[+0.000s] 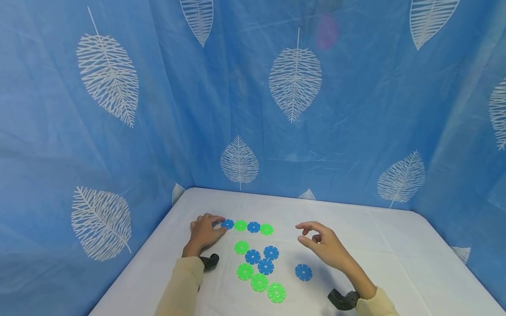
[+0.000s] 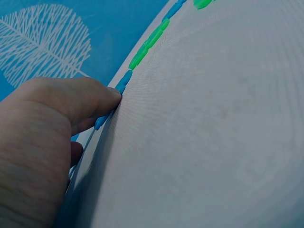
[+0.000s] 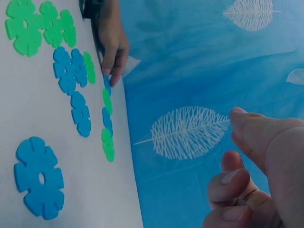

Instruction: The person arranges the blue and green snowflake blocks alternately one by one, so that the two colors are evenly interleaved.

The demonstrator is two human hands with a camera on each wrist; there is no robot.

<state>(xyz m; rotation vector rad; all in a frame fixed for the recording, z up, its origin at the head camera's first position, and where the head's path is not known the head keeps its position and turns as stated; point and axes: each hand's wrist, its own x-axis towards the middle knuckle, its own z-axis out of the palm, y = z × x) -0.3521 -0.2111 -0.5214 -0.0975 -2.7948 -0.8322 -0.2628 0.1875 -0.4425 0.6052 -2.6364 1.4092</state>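
When reading outward, find the lone blue disc flat on the white table, closer to the right hand than to the left hand, toward the former's near-left side. Next, see thumb and forefinger spread around nothing on that right side. Farthest, trace the row of discs, running left to right, with the left-end blue disc pinched in the left hand.

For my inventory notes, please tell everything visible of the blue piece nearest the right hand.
The blue piece is a thin, flower-shaped disc with a notched edge and a small hole in its centre. It looks like plastic. It lies flat on the white surface, apart from the other pieces; the right hand does not touch it.
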